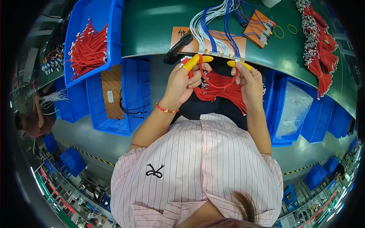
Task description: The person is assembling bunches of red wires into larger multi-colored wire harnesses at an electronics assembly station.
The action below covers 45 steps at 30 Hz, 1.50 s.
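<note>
My left hand (185, 81) and my right hand (249, 81) are at the front edge of the green table, yellow covers on some fingertips. A red cable (222, 87) hangs in a loop between them, each hand pinching near one end. Those ends meet a row of small connectors (216, 54) on an orange board (178, 35); whether they are plugged in I cannot tell. White wires (197, 23) and blue wires (208, 32) run back from the connectors. More red cables with white ends (185, 60) are tucked in my left hand. Below lies a pile of red cables (218, 81) on my lap.
A black handle-like object (178, 48) is left of the board. A second orange board (259, 28) and yellow rings (278, 31) lie to the right, before bundled red cables (317, 57). A blue bin (114, 34) holds red cables; blue crates (110, 127) stand below. Another person (38, 117) is far left.
</note>
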Each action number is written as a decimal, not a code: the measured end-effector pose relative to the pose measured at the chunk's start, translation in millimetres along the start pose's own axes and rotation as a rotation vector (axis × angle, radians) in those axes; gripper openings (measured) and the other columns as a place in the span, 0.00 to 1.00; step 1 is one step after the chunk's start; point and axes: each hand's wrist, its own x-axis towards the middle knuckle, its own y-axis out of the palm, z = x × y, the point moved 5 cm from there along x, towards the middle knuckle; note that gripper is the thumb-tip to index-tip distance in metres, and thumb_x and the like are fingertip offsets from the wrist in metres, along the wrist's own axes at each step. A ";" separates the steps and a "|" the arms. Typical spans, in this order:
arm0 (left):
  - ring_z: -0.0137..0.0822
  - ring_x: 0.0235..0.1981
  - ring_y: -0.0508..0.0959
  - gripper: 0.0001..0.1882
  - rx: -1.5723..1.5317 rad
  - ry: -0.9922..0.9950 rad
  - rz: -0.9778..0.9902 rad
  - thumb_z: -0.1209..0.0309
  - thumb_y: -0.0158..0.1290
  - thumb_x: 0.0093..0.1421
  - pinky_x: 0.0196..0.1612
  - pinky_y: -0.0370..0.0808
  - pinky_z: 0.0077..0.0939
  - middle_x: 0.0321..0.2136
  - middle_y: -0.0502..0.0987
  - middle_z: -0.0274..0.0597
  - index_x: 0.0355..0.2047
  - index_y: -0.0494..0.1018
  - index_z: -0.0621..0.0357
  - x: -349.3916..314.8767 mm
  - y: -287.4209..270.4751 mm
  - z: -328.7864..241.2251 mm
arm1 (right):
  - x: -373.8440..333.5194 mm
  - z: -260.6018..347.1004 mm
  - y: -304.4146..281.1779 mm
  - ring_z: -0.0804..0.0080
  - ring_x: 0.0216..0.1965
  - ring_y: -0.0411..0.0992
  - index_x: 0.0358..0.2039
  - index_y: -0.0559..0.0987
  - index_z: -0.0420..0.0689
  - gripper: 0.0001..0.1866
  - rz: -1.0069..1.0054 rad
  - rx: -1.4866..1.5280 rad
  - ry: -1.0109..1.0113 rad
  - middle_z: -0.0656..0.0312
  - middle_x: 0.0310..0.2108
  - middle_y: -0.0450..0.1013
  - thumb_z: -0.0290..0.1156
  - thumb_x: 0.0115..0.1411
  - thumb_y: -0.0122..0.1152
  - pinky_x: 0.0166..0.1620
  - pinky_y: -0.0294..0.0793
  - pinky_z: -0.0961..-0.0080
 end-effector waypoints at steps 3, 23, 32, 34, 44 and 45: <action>0.17 0.14 0.56 0.21 -0.021 -0.022 -0.054 0.66 0.36 0.71 0.16 0.54 0.10 0.41 0.77 0.48 0.53 0.65 0.74 -8.9 0.3 4.6 | -0.1 -5.1 0.3 0.85 0.19 0.63 0.40 0.79 0.37 0.12 0.001 0.158 0.055 0.64 0.25 0.75 0.33 0.64 0.56 0.24 0.61 0.87; 0.25 0.22 0.70 0.17 0.118 0.091 -0.108 0.66 0.42 0.70 0.29 0.68 0.19 0.24 0.73 0.36 0.38 0.74 0.69 15.7 10.3 -1.5 | 5.8 -41.4 16.0 0.54 0.39 0.70 0.33 0.80 0.39 0.09 0.136 -1.026 -0.676 0.53 0.36 0.72 0.26 0.51 0.67 0.42 0.71 0.63; 0.19 0.13 0.52 0.19 -0.123 -0.202 0.106 0.60 0.38 0.71 0.16 0.48 0.15 0.12 0.55 0.25 0.33 0.70 0.63 -6.6 19.0 24.2 | 8.7 -39.3 -4.7 0.80 0.32 0.72 0.40 0.76 0.36 0.10 0.065 -0.339 -0.193 0.63 0.34 0.76 0.29 0.62 0.60 0.38 0.70 0.83; 0.17 0.13 0.52 0.18 -0.156 -0.284 0.142 0.60 0.38 0.71 0.16 0.49 0.14 0.13 0.55 0.24 0.35 0.70 0.62 -16.7 18.4 35.4 | 7.4 -36.0 -2.2 0.81 0.33 0.72 0.41 0.75 0.36 0.10 0.136 -0.234 -0.151 0.63 0.34 0.76 0.28 0.62 0.59 0.38 0.71 0.83; 0.17 0.16 0.56 0.16 0.143 -0.013 -0.057 0.67 0.44 0.69 0.18 0.50 0.14 0.18 0.62 0.27 0.52 0.70 0.63 -13.4 14.6 27.8 | -12.3 -14.8 33.8 0.84 0.34 0.71 0.41 0.76 0.37 0.08 0.221 -0.397 -0.226 0.64 0.34 0.75 0.26 0.63 0.57 0.39 0.70 0.85; 0.18 0.16 0.57 0.17 0.228 0.036 -0.064 0.67 0.44 0.69 0.19 0.52 0.15 0.19 0.65 0.29 0.52 0.70 0.65 -11.3 15.2 23.9 | -12.2 -13.2 36.3 0.85 0.33 0.70 0.42 0.76 0.37 0.09 0.245 -0.465 -0.233 0.66 0.33 0.74 0.25 0.62 0.57 0.39 0.69 0.85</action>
